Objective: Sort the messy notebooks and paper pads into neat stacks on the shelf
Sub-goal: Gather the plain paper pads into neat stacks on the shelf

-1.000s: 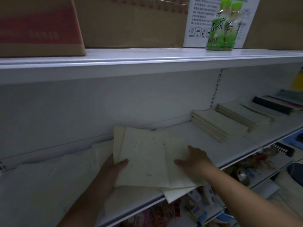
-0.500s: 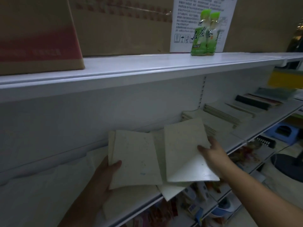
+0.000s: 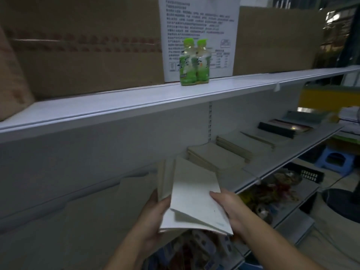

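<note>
- Spanning the top of the view, we record brown cardboard boxes (image 3: 87, 55) standing on the upper shelf (image 3: 136, 102). A band of red print crosses the left box; it is too blurred to read.
- We note the lower shelf (image 3: 276, 166), white, running to the right below the upper one.
- We record a white printed sheet (image 3: 198, 22) on the box face. It carries rows of small characters and a table near its foot. None of it is legible.
- We record the bundle of pale notebooks (image 3: 194, 201) held tilted in front of the lower shelf's front edge. The covers are plain and speckled, and fan apart at the bottom. A small teal mark sits near the front cover's lower right corner; we cannot read it.
- We note two neat stacks of pale notebooks (image 3: 210, 158) lying flat on the lower shelf, just beyond the bundle. Dark-covered notebooks (image 3: 276, 129) lie further right.
- The left hand (image 3: 153, 217) grips the bundle's left edge, with the thumb on the front. The fingers are hidden behind.
- The right hand (image 3: 229, 207) grips the front notebook's right edge, with the thumb laid across the cover.
- We record two green bottles (image 3: 194, 63) standing side by side, touching, on the upper shelf before the sheet. Their labels show dark characters, which are blurred.
- We note a blue stool (image 3: 335, 160) on the floor at right.
</note>
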`<state>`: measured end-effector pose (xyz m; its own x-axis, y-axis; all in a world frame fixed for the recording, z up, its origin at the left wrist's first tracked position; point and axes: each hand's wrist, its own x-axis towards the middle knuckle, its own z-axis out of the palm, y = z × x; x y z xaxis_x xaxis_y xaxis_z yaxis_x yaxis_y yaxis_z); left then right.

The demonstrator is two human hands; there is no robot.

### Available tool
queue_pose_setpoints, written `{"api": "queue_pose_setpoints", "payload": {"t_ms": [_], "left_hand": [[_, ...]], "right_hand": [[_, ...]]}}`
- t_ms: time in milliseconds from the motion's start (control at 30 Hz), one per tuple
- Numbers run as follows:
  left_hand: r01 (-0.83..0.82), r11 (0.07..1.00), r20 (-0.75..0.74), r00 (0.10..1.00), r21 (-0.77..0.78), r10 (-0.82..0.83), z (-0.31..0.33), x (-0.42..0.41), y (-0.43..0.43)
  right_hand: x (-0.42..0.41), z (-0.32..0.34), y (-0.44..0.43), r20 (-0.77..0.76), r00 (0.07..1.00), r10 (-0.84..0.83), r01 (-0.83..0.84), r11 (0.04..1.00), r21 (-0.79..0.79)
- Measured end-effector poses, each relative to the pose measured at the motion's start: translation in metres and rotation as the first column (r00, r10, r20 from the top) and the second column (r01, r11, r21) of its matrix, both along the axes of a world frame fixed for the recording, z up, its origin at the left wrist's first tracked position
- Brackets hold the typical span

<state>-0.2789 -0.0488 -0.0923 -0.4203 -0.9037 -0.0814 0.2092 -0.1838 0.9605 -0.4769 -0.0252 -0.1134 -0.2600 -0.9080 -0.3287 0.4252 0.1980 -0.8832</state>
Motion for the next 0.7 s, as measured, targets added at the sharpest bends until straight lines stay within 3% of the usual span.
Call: {"api": "queue_pose_setpoints", "payload": {"t_ms": [233, 467, 700], "left_hand": [[0.128, 0.991, 0.087, 0.988, 0.045, -0.131, -0.007, -0.113, 0.032], [0.262, 0.911, 0.038, 0.957, 0.319, -0.289, -0.014, -0.218, 0.027], [0.243, 0.932, 0.035, 0.964, 0.270, -0.262, -0.028, -0.306, 0.016]], "right_hand": [[-0.108, 0.001, 0.047, -0.046, 0.992, -0.117, 0.117, 0.993, -0.002], [-0.199, 0.003, 0.086, -0.262, 0.946, -0.191, 0.192, 0.981, -0.024], [-0.263, 0.012, 0.082, -0.293, 0.932, -0.212, 0.212, 0.977, -0.031]]}}
